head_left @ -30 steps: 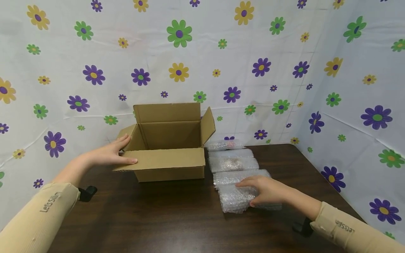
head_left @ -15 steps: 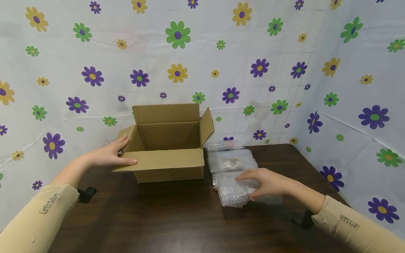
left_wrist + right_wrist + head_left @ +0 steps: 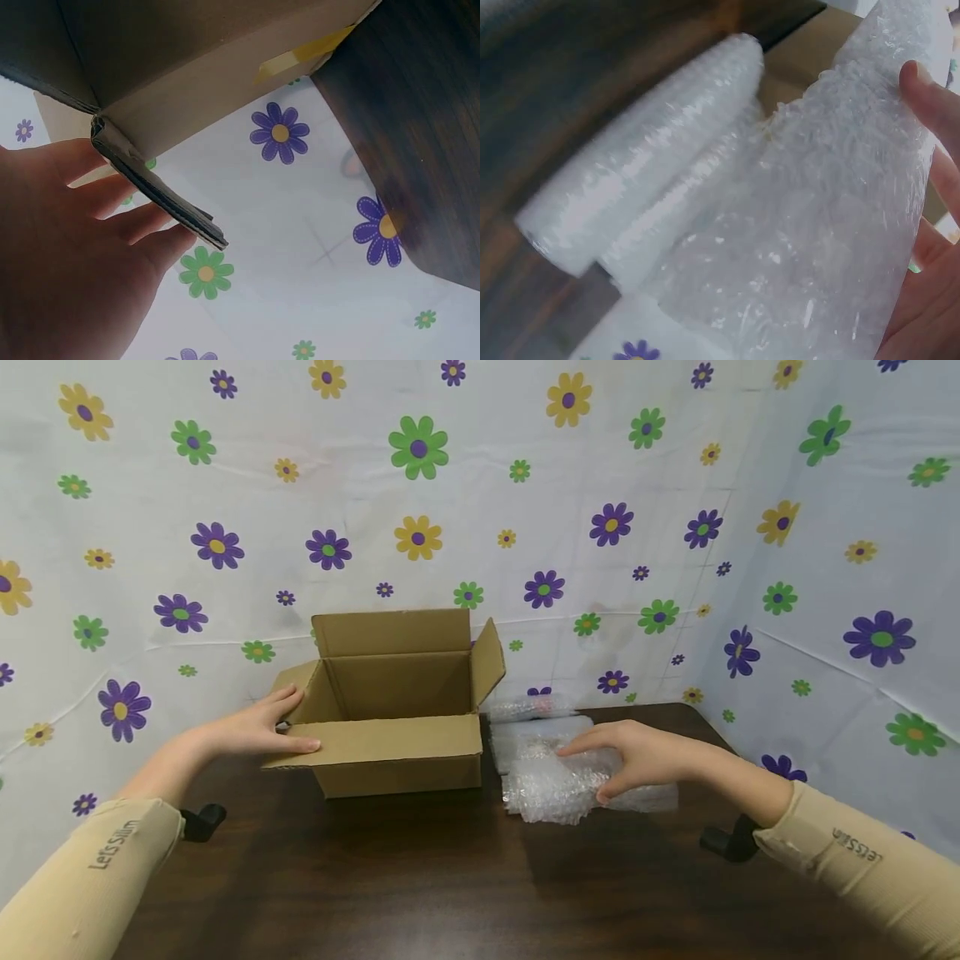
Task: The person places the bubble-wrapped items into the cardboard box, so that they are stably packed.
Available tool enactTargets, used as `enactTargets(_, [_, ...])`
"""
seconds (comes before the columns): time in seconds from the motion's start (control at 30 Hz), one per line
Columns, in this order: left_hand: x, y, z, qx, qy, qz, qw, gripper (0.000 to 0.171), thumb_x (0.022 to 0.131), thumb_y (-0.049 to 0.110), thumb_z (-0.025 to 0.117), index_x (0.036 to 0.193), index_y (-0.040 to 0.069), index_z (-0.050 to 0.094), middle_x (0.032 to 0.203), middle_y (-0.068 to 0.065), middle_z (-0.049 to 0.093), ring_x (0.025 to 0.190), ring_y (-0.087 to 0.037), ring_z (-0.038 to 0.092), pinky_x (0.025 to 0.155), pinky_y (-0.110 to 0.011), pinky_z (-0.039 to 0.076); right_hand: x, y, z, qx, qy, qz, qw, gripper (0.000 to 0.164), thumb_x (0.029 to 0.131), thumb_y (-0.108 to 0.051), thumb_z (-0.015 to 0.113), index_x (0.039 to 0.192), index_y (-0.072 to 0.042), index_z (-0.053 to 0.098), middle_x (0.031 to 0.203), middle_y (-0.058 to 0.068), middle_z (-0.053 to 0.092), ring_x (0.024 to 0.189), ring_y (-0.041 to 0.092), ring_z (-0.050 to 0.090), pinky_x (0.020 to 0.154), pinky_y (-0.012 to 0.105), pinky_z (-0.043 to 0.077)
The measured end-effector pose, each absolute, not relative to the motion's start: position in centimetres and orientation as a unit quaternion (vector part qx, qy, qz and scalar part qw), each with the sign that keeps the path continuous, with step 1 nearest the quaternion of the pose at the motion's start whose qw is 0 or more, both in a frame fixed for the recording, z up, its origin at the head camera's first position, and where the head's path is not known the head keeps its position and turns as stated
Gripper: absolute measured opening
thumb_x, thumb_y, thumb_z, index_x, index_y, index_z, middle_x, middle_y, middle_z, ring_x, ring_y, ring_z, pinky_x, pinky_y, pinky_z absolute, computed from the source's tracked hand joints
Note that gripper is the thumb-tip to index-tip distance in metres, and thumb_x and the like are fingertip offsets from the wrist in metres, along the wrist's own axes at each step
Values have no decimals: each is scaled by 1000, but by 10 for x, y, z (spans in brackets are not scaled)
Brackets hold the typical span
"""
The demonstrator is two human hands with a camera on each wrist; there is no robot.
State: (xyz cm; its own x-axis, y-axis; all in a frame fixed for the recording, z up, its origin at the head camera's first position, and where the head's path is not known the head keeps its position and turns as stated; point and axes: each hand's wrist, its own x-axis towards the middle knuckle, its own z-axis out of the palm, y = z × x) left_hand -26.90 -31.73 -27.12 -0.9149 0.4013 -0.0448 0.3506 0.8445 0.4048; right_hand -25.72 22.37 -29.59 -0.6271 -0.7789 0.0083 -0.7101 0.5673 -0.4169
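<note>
Near the middle of the table, a cardboard box (image 3: 397,781) stands with its top flaps spread. My left hand (image 3: 255,727) holds its left corner, the thumb on the front flap and the fingers at the left flap; the left wrist view shows them against the flap's edge (image 3: 161,199). To the right of the box, my right hand (image 3: 641,760) grips a bubble-wrapped bundle (image 3: 558,789), raised above the table. Its contents are hidden by the wrap. Other bubble-wrapped rolls (image 3: 645,154) lie close by, partly covered by the held one in the head view.
A dark wooden table (image 3: 420,877) carries everything. Behind it hangs a white flower-patterned cloth (image 3: 360,510), which continues along the right side. At the back, another bubble-wrapped roll (image 3: 528,707) lies near the box's right flap (image 3: 487,664).
My right hand has lifted the nearest bubble-wrapped bundle and carried it back over the rolls behind. The left hand keeps its place at the box corner.
</note>
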Motion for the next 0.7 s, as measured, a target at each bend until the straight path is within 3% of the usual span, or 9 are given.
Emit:
enactTargets(0.37, [-269,-322,-273,201,958,193,65,100,86,44,69,150,-11,15,154,-35,4,139,-54,5,105,-71,14,-264,215,-256,-448,872,-181,81,66,78,-26,82,138,-19,56,137,1,55,127,27,49,99,50,43])
enactTargets(0.7, [-268,-318,-272,196,958,200,68,100,86,44,69,151,-9,14,155,-34,3,140,-53,4,105,-71,13,-272,203,-234,-468,857,-199,83,67,79,-23,82,140,-20,54,141,-3,52,132,24,45,105,49,39])
